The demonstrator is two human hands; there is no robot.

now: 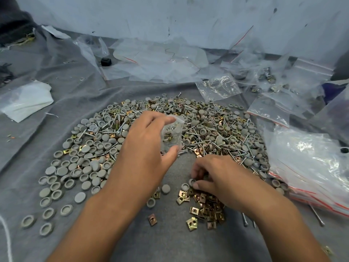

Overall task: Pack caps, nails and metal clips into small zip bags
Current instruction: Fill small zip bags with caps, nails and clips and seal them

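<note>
Small zip bag (pixel 172 134), clear and crinkled with a few clips and nails showing inside, is held above the middle of the grey cloth (pixel 170 242), pinched between the left hand's (pixel 145 140) thumb and fingers. The right hand (pixel 217 176) curls down nearer the cloth's front edge, fingertips pinching a grey cap (pixel 192 182) beside brass-coloured metal clips (pixel 205 208).

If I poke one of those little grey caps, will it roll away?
Probably not. The grey caps look flat and round, lying on soft grey cloth, so one would likely slide. Set on edge, it might roll. They look like light plastic; the right hand pinches one easily.
</note>
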